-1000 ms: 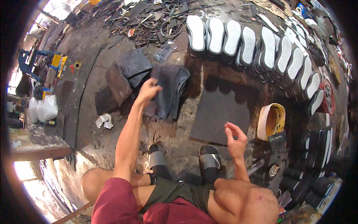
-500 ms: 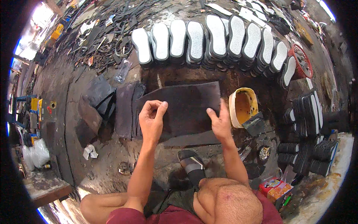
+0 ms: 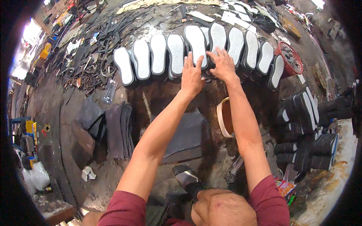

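Both of my arms stretch forward to a curved row of stacked shoe soles, white on top with dark edges. My left hand (image 3: 192, 78) is open with fingers spread, its fingertips at the lower end of a tall white-topped sole (image 3: 195, 39). Just right of it, my right hand (image 3: 223, 67) is also open, its fingers over the lower end of the neighbouring sole (image 3: 218, 35). Whether either hand presses on the soles I cannot tell. Below my hands a dark flat sheet (image 3: 186, 130) lies on the floor, partly hidden by my left forearm.
Folded dark sheets (image 3: 117, 130) lie at the left. A pale-rimmed tub (image 3: 220, 118) stands partly behind my right forearm. A red basket (image 3: 296, 62) sits beyond the row's right end. More dark soles (image 3: 301, 113) are stacked at the right, and scraps (image 3: 90, 56) litter the far left.
Both hands have moved forward from the dark sheet to the soles. The left fingers, curled before, are now spread. The whole view has shifted, and the sheet lies flat.
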Tool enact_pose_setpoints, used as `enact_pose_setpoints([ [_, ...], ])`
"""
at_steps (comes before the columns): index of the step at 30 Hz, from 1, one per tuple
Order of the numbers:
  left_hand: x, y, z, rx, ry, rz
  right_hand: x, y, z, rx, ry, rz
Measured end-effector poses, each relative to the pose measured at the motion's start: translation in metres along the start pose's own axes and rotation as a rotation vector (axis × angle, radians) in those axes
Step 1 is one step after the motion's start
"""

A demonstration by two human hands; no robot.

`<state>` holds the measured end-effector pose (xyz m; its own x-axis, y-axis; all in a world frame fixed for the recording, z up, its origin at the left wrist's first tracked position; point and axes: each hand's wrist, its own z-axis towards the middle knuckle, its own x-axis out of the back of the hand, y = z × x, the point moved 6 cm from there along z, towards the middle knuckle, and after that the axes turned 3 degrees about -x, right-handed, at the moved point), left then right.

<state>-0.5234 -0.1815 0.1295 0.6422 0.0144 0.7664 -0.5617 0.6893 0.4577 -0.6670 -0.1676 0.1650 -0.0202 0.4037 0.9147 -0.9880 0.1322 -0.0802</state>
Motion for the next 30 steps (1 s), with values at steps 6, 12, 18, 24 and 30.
enact_pose_setpoints([
  [6, -0.011, -0.026, 0.05, 0.238, -0.226, -0.122, -0.003, 0.027, -0.001, -0.06, -0.118, 0.205],
  [12, -0.012, -0.036, 0.059, 0.145, -0.11, -0.089, -0.011, 0.008, -0.001, -0.026, 0.037, -0.007],
  [18, -0.026, -0.033, 0.065, 0.192, -0.207, -0.014, -0.005, 0.013, -0.001, -0.023, 0.073, 0.101],
  [24, 0.019, -0.066, 0.093, 0.39, -0.19, -0.162, 0.003, 0.021, -0.007, -0.061, 0.3, 0.188],
  [30, 0.085, -0.125, 0.055, 0.48, -0.18, -0.327, -0.001, 0.005, -0.014, -0.056, 0.185, 0.055],
])
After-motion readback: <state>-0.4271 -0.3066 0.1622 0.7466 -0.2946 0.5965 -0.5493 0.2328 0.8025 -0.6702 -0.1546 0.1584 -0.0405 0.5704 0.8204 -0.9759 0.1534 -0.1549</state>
